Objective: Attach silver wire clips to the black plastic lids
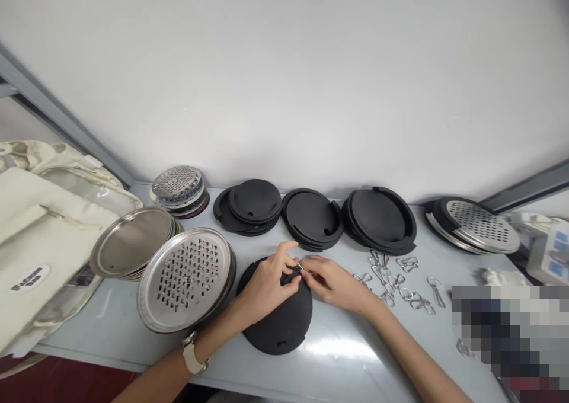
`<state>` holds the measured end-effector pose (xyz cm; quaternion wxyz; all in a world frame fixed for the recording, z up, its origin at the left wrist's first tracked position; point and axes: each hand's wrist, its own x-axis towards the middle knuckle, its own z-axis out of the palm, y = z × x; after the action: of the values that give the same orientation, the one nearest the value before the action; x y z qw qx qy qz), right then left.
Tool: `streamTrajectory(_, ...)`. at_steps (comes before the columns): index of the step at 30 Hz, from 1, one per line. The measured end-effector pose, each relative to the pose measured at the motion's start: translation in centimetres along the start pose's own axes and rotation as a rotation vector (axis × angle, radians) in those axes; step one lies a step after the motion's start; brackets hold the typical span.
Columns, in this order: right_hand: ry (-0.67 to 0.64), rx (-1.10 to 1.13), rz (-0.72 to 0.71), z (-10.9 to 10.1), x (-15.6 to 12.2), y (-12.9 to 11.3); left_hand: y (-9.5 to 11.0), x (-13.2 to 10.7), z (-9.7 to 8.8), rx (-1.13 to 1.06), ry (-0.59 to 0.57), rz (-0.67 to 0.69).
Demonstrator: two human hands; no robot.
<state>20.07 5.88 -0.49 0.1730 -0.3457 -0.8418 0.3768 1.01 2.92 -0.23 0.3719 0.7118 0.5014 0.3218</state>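
Observation:
A round black disc point(278, 326) lies on the table in front of me, with a small slot near its front edge. Over its far edge, my left hand point(269, 281) pinches a dark part of the rim between thumb and fingers. My right hand point(331, 280) comes in from the right, its fingertips closed on a small shiny metal clip point(300, 266) at that same edge. Most of the clip is hidden by the fingers. Close to my left forearm stands a stack topped by a round metal grater plate point(186, 281).
Several loose metal ring clips point(415, 299) are scattered to the right. Along the wall stand stacks of black discs point(311, 216), small grater plates point(178, 181) and another grater stack point(482, 222). Plain metal discs point(133, 240) and a cream bag point(42, 237) lie left.

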Motion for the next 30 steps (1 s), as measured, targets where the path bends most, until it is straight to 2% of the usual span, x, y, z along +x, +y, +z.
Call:
streamTrajectory(8,-0.03,0.025,0.002,-0.49,-0.3,-0.23,-0.2,-0.06,-0.07,0.001,0.005,0.005)
streamTrajectory(17,-0.011,-0.024,0.01,-0.07,-0.06,0.02,-0.04,-0.07,-0.23,0.051,0.049,0.001)
streamTrajectory(30,-0.046,-0.001,0.009,-0.24,-0.06,-0.03,0.0,-0.12,0.2,0.018,-0.011,-0.009)
